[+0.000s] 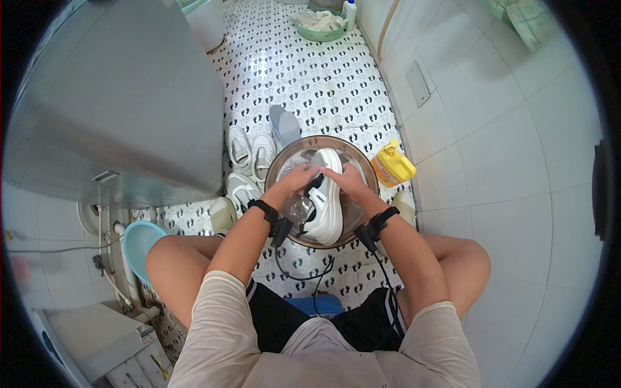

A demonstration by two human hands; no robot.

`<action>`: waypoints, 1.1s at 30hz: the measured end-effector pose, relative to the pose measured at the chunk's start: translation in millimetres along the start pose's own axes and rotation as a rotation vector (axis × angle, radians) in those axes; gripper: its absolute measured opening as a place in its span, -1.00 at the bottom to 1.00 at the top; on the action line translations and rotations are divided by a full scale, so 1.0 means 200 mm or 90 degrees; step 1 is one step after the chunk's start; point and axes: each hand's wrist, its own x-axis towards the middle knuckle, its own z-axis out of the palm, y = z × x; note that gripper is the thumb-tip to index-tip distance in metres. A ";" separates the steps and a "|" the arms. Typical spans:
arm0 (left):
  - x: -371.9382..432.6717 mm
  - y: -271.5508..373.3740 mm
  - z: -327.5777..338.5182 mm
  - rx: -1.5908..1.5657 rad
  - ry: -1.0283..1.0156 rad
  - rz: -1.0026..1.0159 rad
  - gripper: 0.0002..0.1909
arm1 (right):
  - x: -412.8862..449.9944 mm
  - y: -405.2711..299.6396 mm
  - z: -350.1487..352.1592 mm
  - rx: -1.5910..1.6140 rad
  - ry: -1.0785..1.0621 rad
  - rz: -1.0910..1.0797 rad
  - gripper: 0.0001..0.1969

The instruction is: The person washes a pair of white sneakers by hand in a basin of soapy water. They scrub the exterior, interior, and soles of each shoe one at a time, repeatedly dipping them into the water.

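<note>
A white sneaker (pixel 328 208) with black lining lies on its side over a brown translucent basin (pixel 318 140) of sudsy water (pixel 296 208). My left hand (pixel 300 178) grips it at the toe end from the left, thumb on the upper. From the right, my right hand (pixel 347 179) holds the same end, its thumb across the shoe near the sole. The fingers under the shoe are partly hidden. Both wrists wear black straps with cabled devices.
White shoes (pixel 242 150) and grey insoles (pixel 286 126) lie left of the basin. A yellow pump jug (pixel 394 165) stands right, near the tiled wall (pixel 509 169). A large metallic appliance (pixel 145 97) fills the left. Farther off sits a green basin (pixel 320 35) holding cloth.
</note>
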 end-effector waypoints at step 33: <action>-0.04 -0.06 -0.01 -0.170 -0.039 0.080 -0.61 | -0.15 -0.14 -0.03 0.388 -0.127 0.233 -0.46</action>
